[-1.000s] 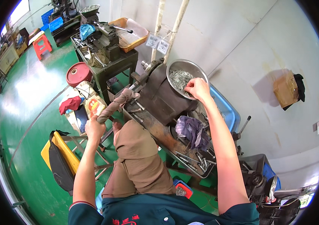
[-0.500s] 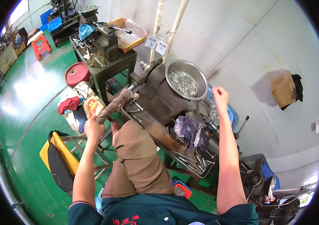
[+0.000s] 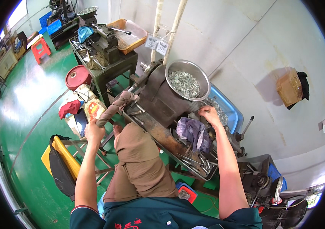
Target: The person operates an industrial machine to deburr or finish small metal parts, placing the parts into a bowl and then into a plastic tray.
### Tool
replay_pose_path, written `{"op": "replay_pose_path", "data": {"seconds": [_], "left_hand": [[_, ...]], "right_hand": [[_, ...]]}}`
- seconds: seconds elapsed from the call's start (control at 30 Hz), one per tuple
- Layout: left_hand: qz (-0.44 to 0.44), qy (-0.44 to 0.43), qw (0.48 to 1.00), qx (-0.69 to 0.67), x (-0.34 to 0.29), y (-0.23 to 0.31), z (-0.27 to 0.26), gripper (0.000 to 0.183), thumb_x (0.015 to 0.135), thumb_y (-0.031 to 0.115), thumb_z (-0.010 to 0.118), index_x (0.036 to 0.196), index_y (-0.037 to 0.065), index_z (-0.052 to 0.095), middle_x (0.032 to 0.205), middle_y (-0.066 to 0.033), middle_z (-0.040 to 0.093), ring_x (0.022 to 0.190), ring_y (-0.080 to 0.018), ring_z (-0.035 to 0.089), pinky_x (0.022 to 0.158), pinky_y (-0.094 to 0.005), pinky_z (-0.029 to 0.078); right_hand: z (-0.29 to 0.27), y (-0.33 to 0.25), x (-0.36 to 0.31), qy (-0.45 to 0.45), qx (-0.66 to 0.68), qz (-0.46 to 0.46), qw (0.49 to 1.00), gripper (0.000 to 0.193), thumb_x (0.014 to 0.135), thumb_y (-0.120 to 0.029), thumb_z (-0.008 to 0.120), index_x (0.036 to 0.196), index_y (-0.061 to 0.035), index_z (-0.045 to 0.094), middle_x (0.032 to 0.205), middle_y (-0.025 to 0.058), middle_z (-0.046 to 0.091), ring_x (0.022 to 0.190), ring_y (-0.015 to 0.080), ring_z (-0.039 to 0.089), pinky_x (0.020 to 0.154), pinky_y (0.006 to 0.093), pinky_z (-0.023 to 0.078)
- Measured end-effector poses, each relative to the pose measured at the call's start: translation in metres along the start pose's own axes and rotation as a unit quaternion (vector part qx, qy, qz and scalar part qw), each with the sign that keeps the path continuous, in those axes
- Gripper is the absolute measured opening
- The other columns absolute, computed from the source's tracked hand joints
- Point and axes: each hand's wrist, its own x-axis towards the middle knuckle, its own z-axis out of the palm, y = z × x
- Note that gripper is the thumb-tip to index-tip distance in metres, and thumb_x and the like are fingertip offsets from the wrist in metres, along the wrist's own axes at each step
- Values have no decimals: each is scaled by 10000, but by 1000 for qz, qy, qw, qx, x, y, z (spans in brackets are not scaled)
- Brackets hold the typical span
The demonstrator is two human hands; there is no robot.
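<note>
My left hand (image 3: 94,131) is wrapped around the end of a long lever (image 3: 113,109) bound in brown cloth, which slants up to the dark bench machine (image 3: 155,100). My right hand (image 3: 209,115) is at the machine's working end, just below the metal bowl, its fingers pinched together; anything between them is too small to make out. The steel bowl (image 3: 206,78) sits on top of the machine with many small metal pins (image 3: 185,84) in it. A crumpled purple rag (image 3: 193,133) lies just left of my right wrist.
A blue tray (image 3: 237,116) of metal parts stands behind my right hand. Loose tools (image 3: 204,165) lie at the bench's near end. To the left are a yellow chair (image 3: 60,154) and a red drum (image 3: 78,77). A second machine (image 3: 107,45) stands farther back.
My right hand has come down and left from beside the bowl to the machine's working end below it. My left hand keeps its hold on the wrapped lever.
</note>
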Motion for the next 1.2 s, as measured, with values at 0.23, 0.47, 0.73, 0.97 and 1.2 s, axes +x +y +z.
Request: {"op": "replay_pose_path", "data": {"seconds": [0.23, 0.47, 0.73, 0.97, 1.2], "left_hand": [[5, -1, 1000, 11, 2, -3, 2, 254, 620, 145, 582, 855, 52, 608, 736, -213, 580, 736, -353, 567, 667, -410, 454], [9, -1, 1000, 10, 0, 1, -2, 249, 626, 147, 577, 856, 58, 609, 733, -213, 582, 727, -357, 569, 662, -413, 453], [2, -3, 1000, 14, -1, 2, -3, 264, 615, 135, 580, 866, 59, 609, 736, -214, 584, 732, -358, 571, 667, -412, 457], [-2, -2, 1000, 2, -1, 2, -3, 266, 616, 136, 579, 868, 58, 610, 731, -217, 584, 730, -356, 573, 670, -410, 459], [9, 11, 1000, -1, -2, 3, -2, 262, 630, 151, 584, 876, 67, 617, 737, -214, 587, 734, -351, 576, 671, -408, 460]], "right_hand": [[1, -4, -1, -6, -47, 25, 999, 201, 624, -168, 608, 739, -7, 640, 742, 102, 620, 732, 197, 580, 690, 282, 428], [2, -3, -2, -2, -35, 41, 999, 188, 632, -177, 600, 737, -28, 646, 722, 81, 626, 709, 171, 584, 683, 269, 431], [4, -7, -4, 12, -61, 44, 997, 178, 657, -188, 607, 752, -43, 649, 720, 78, 628, 694, 172, 586, 662, 280, 429], [7, -10, -6, 36, -50, 17, 998, 171, 654, -158, 606, 769, -36, 640, 710, 83, 624, 659, 162, 576, 636, 274, 428], [5, -11, -3, 22, -44, 15, 999, 131, 667, -92, 588, 739, 16, 613, 673, 64, 608, 642, 120, 541, 621, 253, 416]]}}
